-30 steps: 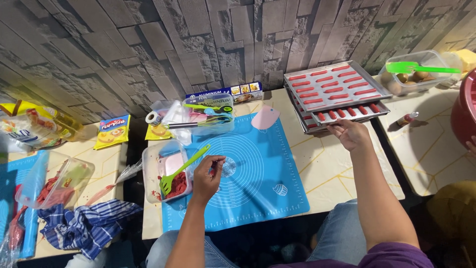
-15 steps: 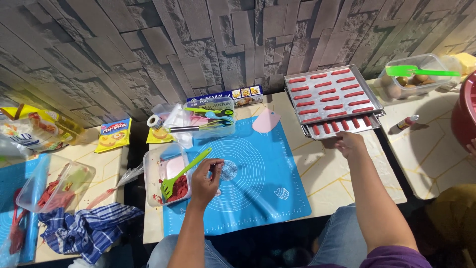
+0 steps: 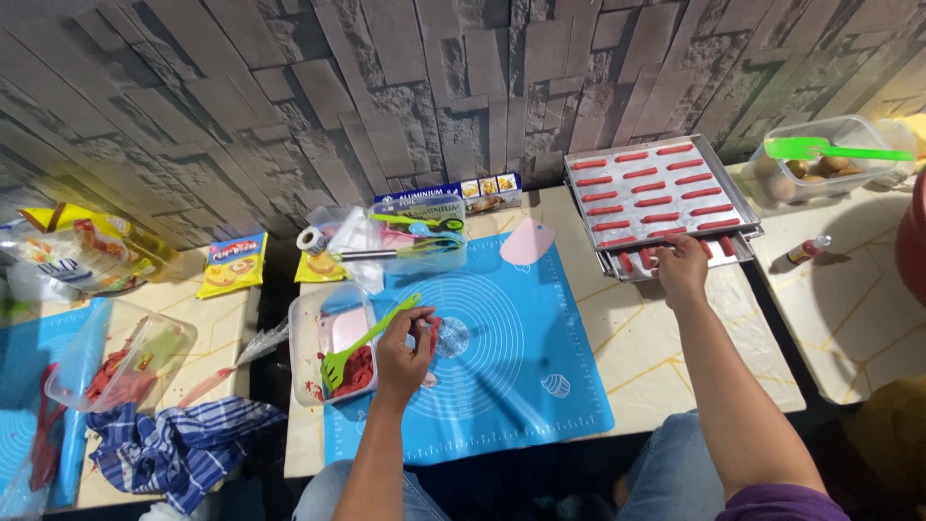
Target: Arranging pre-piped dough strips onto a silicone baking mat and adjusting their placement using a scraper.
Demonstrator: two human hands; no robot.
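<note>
The left hand [image 3: 403, 352] pinches a bit of red dough [image 3: 433, 333] over the blue mat [image 3: 502, 367]. The right hand [image 3: 681, 270] grips the lower tray [image 3: 666, 262], far right on the tabletop [image 3: 666, 357]. Red sticks [image 3: 644, 189] lie left-to-right.

Two hands in view: left hand [image 3: 403, 355], right hand [image 3: 683, 270]; two stacked metal trays [image 3: 733, 198] at two o'clock; the top tray carries twelve red strips [image 3: 652, 189] in two columns of six; two green spatulas [image 3: 365, 340]; three clear plastic containers [image 3: 307, 333]; two yellow packets [image 3: 231, 262] at ten o'clock; one blue mat [image 3: 502, 367].
</note>
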